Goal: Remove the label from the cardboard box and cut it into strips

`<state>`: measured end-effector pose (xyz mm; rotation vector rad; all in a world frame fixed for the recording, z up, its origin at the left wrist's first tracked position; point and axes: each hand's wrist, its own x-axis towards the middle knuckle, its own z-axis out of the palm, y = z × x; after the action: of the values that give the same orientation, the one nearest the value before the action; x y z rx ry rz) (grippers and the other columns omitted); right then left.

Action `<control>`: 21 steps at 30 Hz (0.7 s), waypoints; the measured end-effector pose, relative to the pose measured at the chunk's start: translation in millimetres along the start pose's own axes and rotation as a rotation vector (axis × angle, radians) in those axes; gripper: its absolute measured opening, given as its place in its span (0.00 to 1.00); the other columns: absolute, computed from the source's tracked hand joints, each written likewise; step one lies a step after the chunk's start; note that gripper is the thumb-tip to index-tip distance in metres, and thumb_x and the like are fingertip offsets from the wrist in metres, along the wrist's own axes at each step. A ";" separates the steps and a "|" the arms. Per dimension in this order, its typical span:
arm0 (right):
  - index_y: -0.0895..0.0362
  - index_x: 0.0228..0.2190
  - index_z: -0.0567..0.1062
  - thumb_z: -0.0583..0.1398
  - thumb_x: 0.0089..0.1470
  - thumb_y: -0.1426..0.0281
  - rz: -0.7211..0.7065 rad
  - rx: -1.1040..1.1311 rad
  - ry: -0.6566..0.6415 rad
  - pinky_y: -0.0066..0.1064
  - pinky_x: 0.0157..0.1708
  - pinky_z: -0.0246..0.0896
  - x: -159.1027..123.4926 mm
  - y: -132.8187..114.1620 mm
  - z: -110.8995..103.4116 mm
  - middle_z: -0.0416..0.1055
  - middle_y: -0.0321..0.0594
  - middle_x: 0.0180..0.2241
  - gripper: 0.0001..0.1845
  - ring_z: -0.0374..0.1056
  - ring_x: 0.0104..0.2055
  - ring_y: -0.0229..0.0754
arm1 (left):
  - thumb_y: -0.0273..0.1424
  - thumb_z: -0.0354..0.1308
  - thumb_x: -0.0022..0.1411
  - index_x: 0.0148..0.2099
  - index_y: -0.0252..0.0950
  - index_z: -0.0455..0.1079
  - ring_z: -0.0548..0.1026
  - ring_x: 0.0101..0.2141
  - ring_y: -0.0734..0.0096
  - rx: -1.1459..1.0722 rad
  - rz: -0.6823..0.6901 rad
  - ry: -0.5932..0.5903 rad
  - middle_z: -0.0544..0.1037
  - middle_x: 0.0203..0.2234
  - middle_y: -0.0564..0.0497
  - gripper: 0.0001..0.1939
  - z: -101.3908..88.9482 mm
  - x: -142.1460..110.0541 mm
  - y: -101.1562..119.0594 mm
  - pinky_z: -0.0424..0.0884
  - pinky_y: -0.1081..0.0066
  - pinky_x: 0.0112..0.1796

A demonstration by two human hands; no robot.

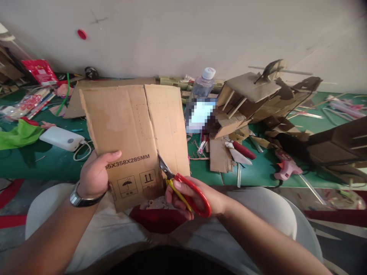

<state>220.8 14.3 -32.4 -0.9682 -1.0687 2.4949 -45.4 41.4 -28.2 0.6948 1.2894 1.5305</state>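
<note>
My left hand (96, 173) grips the left edge of a brown cardboard sheet (123, 126), thumb on its printed face and fingers hidden behind. The sheet is held up over my lap, with printed size numbers and box symbols near its lower end. A long slit runs down it from the top edge, right of the middle. At the slit's lower end are the blades of a pair of scissors (169, 173) with one red and one yellow handle. My right hand (190, 194) is closed round those handles, and the blades look nearly together.
On the green table (65, 164) lie a white power bank (61, 138) with a cable, a phone (200, 115), a bottle (204, 86) and cardboard scraps. Cardboard models (243, 95) stand to the right, near a pink glue gun (286, 166). A wall rises behind.
</note>
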 end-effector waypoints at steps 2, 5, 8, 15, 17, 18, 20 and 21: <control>0.60 0.32 0.73 0.63 0.55 0.37 -0.002 -0.011 -0.004 0.23 0.16 0.57 -1.5 0.1 1.0 0.62 0.28 0.19 0.36 0.60 0.16 0.30 | 0.29 0.72 0.48 0.49 0.40 0.83 0.79 0.55 0.48 -0.006 0.016 0.097 0.87 0.45 0.52 0.22 0.4 4.4 2.8 0.75 0.54 0.59; 0.60 0.33 0.73 0.62 0.58 0.38 -0.012 -0.051 0.002 0.23 0.17 0.58 -3.8 -0.8 2.6 0.62 0.28 0.19 0.35 0.60 0.16 0.30 | 0.28 0.72 0.49 0.46 0.35 0.83 0.80 0.54 0.52 -0.065 0.039 0.195 0.87 0.43 0.52 0.18 0.8 10.5 8.9 0.77 0.59 0.57; 0.60 0.33 0.73 0.61 0.58 0.37 -0.014 -0.084 -0.002 0.23 0.18 0.58 -4.7 -2.1 3.3 0.63 0.28 0.19 0.36 0.60 0.16 0.30 | 0.26 0.69 0.51 0.45 0.34 0.82 0.80 0.55 0.52 -0.134 0.007 0.167 0.87 0.43 0.51 0.17 2.1 10.8 15.0 0.77 0.59 0.58; 0.60 0.34 0.74 0.60 0.58 0.36 -0.034 -0.046 0.011 0.23 0.17 0.57 -2.9 1.5 4.7 0.63 0.29 0.20 0.36 0.60 0.16 0.30 | 0.26 0.72 0.49 0.53 0.36 0.81 0.82 0.53 0.49 -0.111 -0.148 0.046 0.88 0.42 0.48 0.26 1.7 2.0 12.6 0.79 0.57 0.56; 0.60 0.34 0.74 0.60 0.59 0.37 -0.052 -0.041 0.036 0.22 0.18 0.56 -2.5 3.1 5.0 0.63 0.29 0.20 0.36 0.60 0.17 0.30 | 0.27 0.73 0.50 0.55 0.37 0.80 0.82 0.53 0.49 -0.105 -0.093 0.009 0.87 0.44 0.49 0.27 -0.2 2.0 8.5 0.79 0.57 0.56; 0.60 0.34 0.74 0.60 0.59 0.38 -0.061 -0.040 0.045 0.22 0.18 0.56 -2.5 3.5 5.0 0.63 0.29 0.20 0.35 0.60 0.17 0.30 | 0.27 0.73 0.50 0.55 0.37 0.80 0.81 0.54 0.49 -0.105 -0.081 -0.004 0.87 0.45 0.49 0.27 -1.8 2.5 6.4 0.80 0.57 0.56; 0.61 0.34 0.74 0.60 0.59 0.38 -0.086 -0.030 0.055 0.22 0.17 0.54 -2.9 3.6 4.9 0.63 0.29 0.20 0.35 0.60 0.17 0.30 | 0.27 0.73 0.52 0.54 0.37 0.80 0.81 0.54 0.49 -0.082 -0.114 -0.053 0.87 0.45 0.48 0.25 -6.8 4.3 2.2 0.79 0.59 0.56; 0.61 0.34 0.74 0.61 0.59 0.38 -0.101 -0.022 0.059 0.22 0.17 0.53 -3.5 3.3 4.9 0.62 0.29 0.20 0.35 0.60 0.17 0.30 | 0.28 0.73 0.52 0.53 0.37 0.80 0.82 0.53 0.49 -0.053 -0.139 -0.089 0.87 0.45 0.48 0.24 -10.2 5.4 0.1 0.80 0.60 0.55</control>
<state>220.2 7.7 -30.6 -0.9629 -1.1011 2.3639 -56.2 42.4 -31.7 0.6197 1.2011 1.4004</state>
